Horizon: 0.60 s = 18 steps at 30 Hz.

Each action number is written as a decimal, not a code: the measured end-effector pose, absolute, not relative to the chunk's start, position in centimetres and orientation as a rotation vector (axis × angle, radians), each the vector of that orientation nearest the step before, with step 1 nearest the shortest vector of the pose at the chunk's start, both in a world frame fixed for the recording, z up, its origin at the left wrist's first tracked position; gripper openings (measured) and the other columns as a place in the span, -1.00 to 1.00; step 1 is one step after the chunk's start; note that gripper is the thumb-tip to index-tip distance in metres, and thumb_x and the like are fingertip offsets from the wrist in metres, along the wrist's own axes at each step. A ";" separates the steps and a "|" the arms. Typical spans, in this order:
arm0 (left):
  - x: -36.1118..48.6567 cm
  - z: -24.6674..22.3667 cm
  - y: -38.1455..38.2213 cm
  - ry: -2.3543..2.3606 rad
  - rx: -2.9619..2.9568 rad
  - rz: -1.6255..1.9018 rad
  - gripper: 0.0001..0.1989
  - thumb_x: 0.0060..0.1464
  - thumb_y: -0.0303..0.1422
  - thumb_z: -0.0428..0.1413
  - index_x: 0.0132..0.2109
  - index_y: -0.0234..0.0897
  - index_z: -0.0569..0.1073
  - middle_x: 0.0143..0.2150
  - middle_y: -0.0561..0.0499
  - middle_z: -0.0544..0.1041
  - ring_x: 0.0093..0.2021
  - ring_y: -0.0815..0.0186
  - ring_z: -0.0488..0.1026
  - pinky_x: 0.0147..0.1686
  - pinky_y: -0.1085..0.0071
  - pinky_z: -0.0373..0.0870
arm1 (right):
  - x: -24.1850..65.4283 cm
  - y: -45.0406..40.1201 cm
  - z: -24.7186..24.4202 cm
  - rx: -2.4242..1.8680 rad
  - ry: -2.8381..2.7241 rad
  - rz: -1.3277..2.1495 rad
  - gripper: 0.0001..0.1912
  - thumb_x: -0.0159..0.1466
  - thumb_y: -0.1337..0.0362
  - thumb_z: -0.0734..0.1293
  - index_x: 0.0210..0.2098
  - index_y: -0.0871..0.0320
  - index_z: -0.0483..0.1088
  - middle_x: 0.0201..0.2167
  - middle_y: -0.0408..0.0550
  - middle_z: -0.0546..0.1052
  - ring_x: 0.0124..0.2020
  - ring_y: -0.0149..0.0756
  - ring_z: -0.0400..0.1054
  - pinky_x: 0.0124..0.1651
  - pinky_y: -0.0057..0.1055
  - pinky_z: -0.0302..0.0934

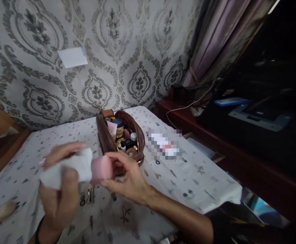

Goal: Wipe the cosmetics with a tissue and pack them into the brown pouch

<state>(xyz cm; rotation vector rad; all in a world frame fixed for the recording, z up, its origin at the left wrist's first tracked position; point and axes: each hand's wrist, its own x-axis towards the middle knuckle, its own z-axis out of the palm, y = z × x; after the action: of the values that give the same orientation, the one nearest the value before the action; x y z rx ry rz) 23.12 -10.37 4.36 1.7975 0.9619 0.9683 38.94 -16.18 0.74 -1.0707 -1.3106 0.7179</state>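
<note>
My right hand [127, 178] pinches a pink, rounded cylindrical container [102, 168] between thumb and fingers. Its exact kind is hard to make out. Against the container's left end is a white tissue [83, 164], crumpled and partly blurred. My left hand [61, 189] is closed around this tissue, with the thumb across its front. Just behind my right hand, an unzipped brown cosmetic bag [103, 137] stands on the table. Packed inside are a blue-lidded jar [119, 125], a pale pink tube [111, 128], a white-capped item [133, 136] and other small cosmetics.
A patterned white cloth covers the table [183, 176]. A small gold metallic item [90, 194] lies below my hands, and a yellowish bottle-like item [3, 211] at front left. A pixelated object [164, 145] lies right of the bag. Dark red furniture [188, 117] with a cable borders the right side.
</note>
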 end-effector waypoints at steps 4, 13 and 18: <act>23.0 4.9 -10.8 0.947 1.858 0.950 -0.54 0.13 -0.13 0.05 0.12 -0.20 0.48 -0.03 -0.11 0.61 0.13 0.01 0.47 0.05 0.24 0.44 | 37.9 -15.2 0.3 -1.004 -1.505 0.576 -0.60 0.02 0.26 0.48 -0.16 0.15 0.38 -0.25 -0.10 0.45 -0.25 -0.29 0.36 -0.14 -0.34 0.35; 20.8 5.7 -9.2 0.847 1.588 0.738 -0.57 0.07 -0.18 0.19 0.07 -0.23 0.52 0.09 -0.12 0.58 0.08 0.03 0.50 0.05 0.30 0.40 | 36.5 -14.1 -1.2 -0.833 -1.731 0.796 -0.40 0.07 0.07 0.54 0.03 0.17 0.40 -0.03 0.05 0.44 -0.07 -0.22 0.38 -0.04 -0.31 0.35; 20.4 2.7 -7.8 0.745 1.027 0.888 -0.67 -0.07 -0.31 0.25 -0.09 -0.23 0.51 -0.16 -0.04 0.65 -0.20 0.14 0.59 -0.21 0.33 0.47 | 34.7 -12.9 -2.9 -0.675 -1.366 1.267 -0.29 0.00 0.13 0.59 0.10 0.08 0.36 0.00 -0.02 0.42 -0.15 -0.35 0.41 -0.07 -0.37 0.36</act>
<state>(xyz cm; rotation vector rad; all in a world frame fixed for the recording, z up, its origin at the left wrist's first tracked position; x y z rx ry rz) 20.41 -7.76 2.68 1.0270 0.7452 0.8876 34.66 -12.91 -2.94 -0.6748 -1.3661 1.2671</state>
